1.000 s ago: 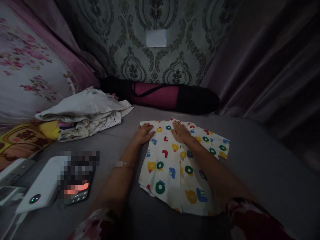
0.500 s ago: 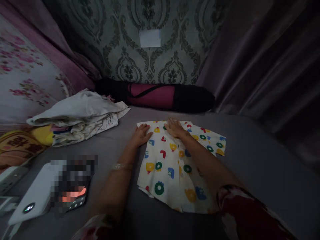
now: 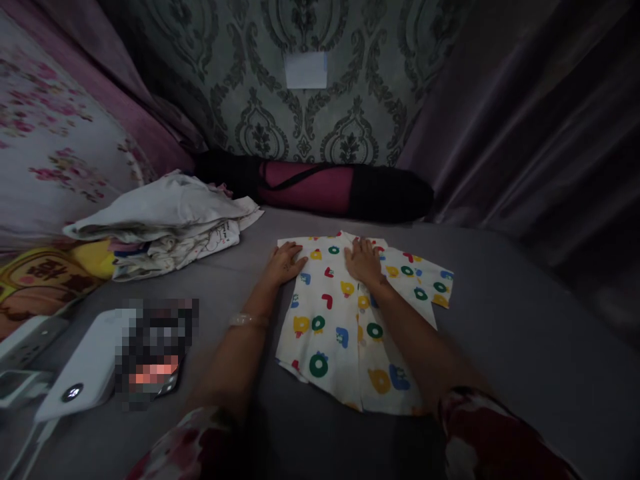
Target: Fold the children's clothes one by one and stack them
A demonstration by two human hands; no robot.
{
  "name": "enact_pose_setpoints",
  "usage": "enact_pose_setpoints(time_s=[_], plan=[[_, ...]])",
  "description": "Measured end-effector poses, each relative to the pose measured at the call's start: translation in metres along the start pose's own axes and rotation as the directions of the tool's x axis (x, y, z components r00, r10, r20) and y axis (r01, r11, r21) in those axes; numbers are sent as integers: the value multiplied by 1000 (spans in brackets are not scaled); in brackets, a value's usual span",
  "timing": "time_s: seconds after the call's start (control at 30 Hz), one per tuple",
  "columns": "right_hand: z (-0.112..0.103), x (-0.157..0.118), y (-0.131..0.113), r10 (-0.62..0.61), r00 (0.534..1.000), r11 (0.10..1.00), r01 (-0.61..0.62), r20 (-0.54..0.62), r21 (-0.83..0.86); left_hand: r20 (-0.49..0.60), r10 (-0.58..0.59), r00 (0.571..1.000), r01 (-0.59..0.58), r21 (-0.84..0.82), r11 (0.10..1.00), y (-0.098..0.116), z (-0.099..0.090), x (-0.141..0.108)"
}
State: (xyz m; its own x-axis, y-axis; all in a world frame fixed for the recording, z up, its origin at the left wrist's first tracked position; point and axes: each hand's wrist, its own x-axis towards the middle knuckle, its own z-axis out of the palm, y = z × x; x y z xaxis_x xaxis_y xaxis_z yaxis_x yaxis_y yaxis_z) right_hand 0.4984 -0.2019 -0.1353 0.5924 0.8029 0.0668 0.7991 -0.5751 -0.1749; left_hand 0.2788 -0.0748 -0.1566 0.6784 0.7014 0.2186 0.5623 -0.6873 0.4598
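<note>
Printed shirt (image 3: pixel 330 333): flat, short of far edge, grey sheet (image 3: pixel 510 333). We judge it light, soft, crease-prone; best held at shoulders. Our left hand (image 3: pixel 286 263), right hand (image 3: pixel 365 262): atop it, fingers extended, gripping nothing.

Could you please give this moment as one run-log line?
left hand: at edge of printed shirt | right hand: flat near collar | sleeve: one showing | clothes pile: at left

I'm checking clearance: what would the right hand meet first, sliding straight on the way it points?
The right hand rests on the shirt; beyond it and some sheet, the bag would probably come first, though depth is unclear.
</note>
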Motion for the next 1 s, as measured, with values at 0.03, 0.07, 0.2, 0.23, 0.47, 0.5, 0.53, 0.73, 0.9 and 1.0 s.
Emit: enact_pose_setpoints(time_s=[0.03, 0.07, 0.2, 0.23, 0.47, 0.5, 0.53, 0.73, 0.9, 1.0], plan=[[-1, -2, -2, -19, 999, 1000, 19, 34, 7, -31, 16, 999, -16, -5, 1000, 0, 0, 0], [-3, -5, -4, -23, 997, 999, 21, 74, 28, -72, 25, 997, -26, -13, 1000, 1, -1, -1], [-22, -21, 4, -47, 993, 972, 21, 105, 235, -265, -129, 956, 110, -83, 990, 6, -10, -5], [-27, -30, 11, -47, 997, 955, 28, 57, 297, -293, -207, 933, 181, -113, 977, 6, -13, -7], [-43, -132, 112, 252, 960, 759, -116, -124, 641, -58, -472, 880, 434, -306, 847, 14, -39, -53], [-45, -148, 129, 296, 954, 732, -191, -52, 654, -13, -474, 880, 450, -295, 843, 17, -42, -64], [-47, -164, 143, 335, 942, 726, -277, 28, 630, 27, -470, 882, 458, -277, 845, 21, -45, -76], [-64, -240, 166, 384, 911, 862, -412, 151, 295, 258, -291, 921, 331, -128, 935, 44, -62, -141], [-75, -270, 130, 302, 934, 935, -329, 189, 135, 259, -239, 936, 248, -3, 969, 61, -65, -169], [-75, -277, 120, 301, 938, 945, -318, 170, 78, 207, -249, 946, 248, 33, 968, 66, -61, -176]])
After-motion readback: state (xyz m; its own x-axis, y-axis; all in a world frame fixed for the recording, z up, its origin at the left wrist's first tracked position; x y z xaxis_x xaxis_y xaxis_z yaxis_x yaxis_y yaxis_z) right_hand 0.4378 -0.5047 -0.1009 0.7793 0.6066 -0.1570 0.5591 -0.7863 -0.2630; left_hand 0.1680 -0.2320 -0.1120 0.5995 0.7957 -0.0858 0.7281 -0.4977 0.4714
